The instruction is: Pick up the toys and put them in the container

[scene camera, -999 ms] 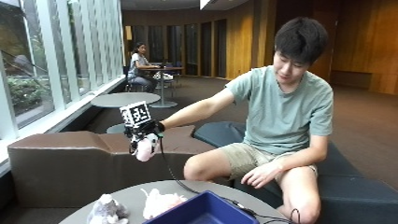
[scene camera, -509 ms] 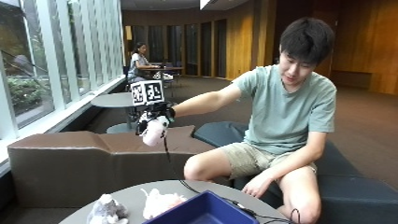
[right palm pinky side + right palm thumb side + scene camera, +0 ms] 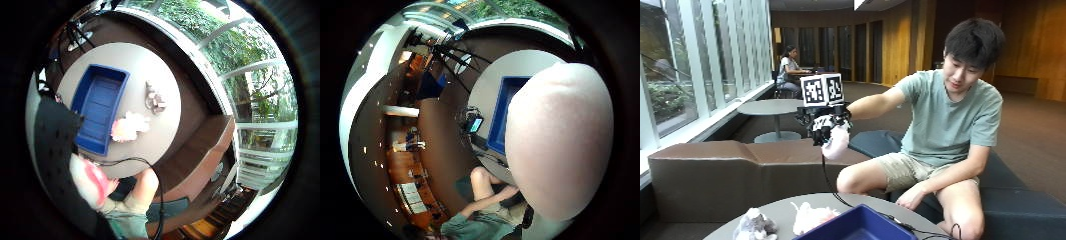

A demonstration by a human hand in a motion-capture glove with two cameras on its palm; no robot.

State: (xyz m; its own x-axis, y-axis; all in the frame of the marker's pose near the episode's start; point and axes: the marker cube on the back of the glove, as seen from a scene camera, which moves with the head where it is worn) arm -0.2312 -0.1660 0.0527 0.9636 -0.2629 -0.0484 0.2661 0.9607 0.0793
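My gloved right hand (image 3: 824,123) is raised high above the round table (image 3: 783,214) and grips a pale pink soft toy (image 3: 836,143) that hangs below the fingers. That toy fills much of the thumb side palm view (image 3: 560,145) and shows pink and white in the little finger side palm view (image 3: 92,182). The blue container (image 3: 856,227) stands on the table near its front edge (image 3: 97,107). Beside it lie a pink-white plush toy (image 3: 812,217) (image 3: 127,126) and a grey plush toy (image 3: 754,226) (image 3: 155,98).
A brown bench (image 3: 726,175) curves behind the table below the windows. A black cable (image 3: 830,185) hangs from the hand down past the table. The person's bare left hand (image 3: 909,196) rests on the knee. Another round table (image 3: 773,107) stands further back.
The hand has risen higher and moved slightly to the right with the pale pink toy held in it. The toys and container on the table have not moved.
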